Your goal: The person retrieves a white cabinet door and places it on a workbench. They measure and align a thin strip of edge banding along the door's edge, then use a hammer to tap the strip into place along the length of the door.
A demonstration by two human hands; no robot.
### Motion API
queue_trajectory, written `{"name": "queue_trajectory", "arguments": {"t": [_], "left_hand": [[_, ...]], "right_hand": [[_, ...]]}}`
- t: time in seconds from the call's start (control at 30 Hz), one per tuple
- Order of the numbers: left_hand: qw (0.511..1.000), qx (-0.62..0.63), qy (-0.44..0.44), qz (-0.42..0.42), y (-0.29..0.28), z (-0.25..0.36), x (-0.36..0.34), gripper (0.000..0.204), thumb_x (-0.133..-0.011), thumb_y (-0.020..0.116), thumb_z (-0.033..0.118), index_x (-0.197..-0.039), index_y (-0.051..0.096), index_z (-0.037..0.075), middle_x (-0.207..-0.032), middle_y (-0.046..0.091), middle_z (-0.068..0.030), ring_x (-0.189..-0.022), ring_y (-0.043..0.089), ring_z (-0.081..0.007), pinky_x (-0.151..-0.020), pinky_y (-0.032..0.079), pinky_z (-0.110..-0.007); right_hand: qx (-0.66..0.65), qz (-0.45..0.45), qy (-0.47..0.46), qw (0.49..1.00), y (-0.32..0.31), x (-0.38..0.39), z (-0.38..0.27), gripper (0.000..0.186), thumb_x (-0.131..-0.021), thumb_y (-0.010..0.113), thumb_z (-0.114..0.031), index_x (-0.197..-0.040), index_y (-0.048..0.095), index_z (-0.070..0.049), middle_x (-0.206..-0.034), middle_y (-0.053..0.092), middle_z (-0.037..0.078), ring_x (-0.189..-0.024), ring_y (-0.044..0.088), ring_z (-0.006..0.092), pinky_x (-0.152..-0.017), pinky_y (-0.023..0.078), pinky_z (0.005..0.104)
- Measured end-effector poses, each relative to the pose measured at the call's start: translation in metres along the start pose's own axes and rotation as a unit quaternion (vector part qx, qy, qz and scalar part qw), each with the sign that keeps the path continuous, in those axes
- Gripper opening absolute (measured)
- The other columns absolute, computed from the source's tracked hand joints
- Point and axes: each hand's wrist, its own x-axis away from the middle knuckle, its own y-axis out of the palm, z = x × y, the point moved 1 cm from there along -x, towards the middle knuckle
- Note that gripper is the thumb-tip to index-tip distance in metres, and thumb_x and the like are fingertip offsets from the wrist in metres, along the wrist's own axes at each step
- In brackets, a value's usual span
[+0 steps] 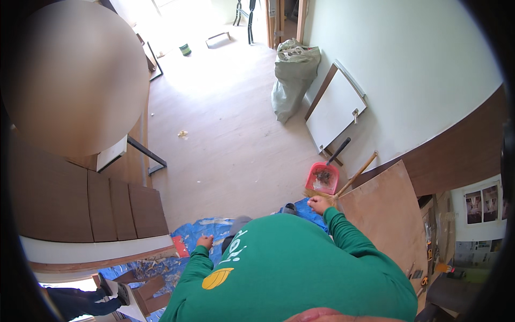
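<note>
My right hand (319, 204) hangs in front of my body with fingers curled together. Whether anything is inside them is hidden. Just beyond it, a broom (355, 176) with a wooden handle slants up toward the right wall, its straw head close to my fingers; I cannot see them gripping it. By the broom head lies a red dustpan (322, 177) with a dark handle, holding grey-brown debris. My left hand (205, 241) is low at my left side, over a blue tarp (196, 232), fingers loosely curled and nothing visible in them.
A stuffed pale sack (292, 80) and a white panel (337, 110) lean along the right wall. A wooden board (381, 214) stands close on my right. Brown cabinets (70, 198) line the left. Another person's legs (80, 300) show at lower left. A green tub (185, 50) sits far off.
</note>
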Motion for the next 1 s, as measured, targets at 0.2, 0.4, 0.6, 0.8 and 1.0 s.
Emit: {"name": "queue_trajectory", "arguments": {"t": [0.2,0.4,0.6,0.8,1.0], "left_hand": [[0.951,-0.298,0.074,-0.025,0.022,0.056,-0.021,0.058,-0.09,0.066,0.056,-0.098,0.075,-0.001,-0.096,0.075,-0.0208,-0.09,0.073,-0.0372,-0.083,0.057,-0.048],[0.942,-0.31,0.084,-0.095,0.031,0.16,-0.123,0.063,-0.088,0.063,0.063,-0.099,0.076,0.002,-0.099,0.076,-0.0201,-0.096,0.072,-0.0381,-0.089,0.055,-0.046],[0.97,-0.183,0.037,-0.153,0.006,0.331,-0.309,0.042,-0.096,0.063,0.048,-0.094,0.066,0.006,-0.082,0.071,-0.0085,-0.062,0.07,-0.0213,-0.045,0.051,-0.037],[0.972,-0.015,0.219,-0.08,-0.026,0.553,-0.433,0.038,-0.098,0.066,0.039,-0.101,0.066,0.001,-0.083,0.07,-0.0088,-0.066,0.067,-0.0181,-0.055,0.052,-0.034],[0.977,0.066,0.182,-0.094,0.034,0.678,-0.423,0.043,-0.099,0.067,0.035,-0.114,0.061,-0.005,-0.091,0.069,-0.0118,-0.074,0.067,-0.0194,-0.063,0.058,-0.033]], "right_hand": [[-0.063,0.028,0.016,0.997,-0.069,-0.054,-0.072,0.023,-0.098,0.068,-0.026,-0.105,0.07,-0.004,-0.086,0.068,0.002,-0.07,0.061,0.0088,-0.055,0.05,0.0253],[-0.146,0.077,0.096,0.982,-0.093,-0.095,-0.096,0.022,-0.096,0.07,-0.025,-0.096,0.069,-0.004,-0.081,0.068,0.003,-0.065,0.061,0.0098,-0.053,0.049,0.0255],[-0.148,0.166,0.133,0.966,-0.099,-0.124,-0.115,0.019,-0.093,0.072,-0.023,-0.095,0.07,-0.004,-0.079,0.068,0.002,-0.063,0.061,0.0109,-0.055,0.049,0.0266],[-0.143,0.285,0.025,0.947,-0.157,-0.159,-0.203,0.02,-0.09,0.075,-0.024,-0.096,0.073,-0.005,-0.08,0.068,0.001,-0.072,0.061,0.0097,-0.069,0.052,0.0285],[-0.029,0.45,0.001,0.893,-0.254,-0.181,-0.22,0.026,-0.088,0.078,-0.028,-0.095,0.072,-0.003,-0.08,0.067,0.0,-0.072,0.06,0.0105,-0.07,0.051,0.0294]]}}
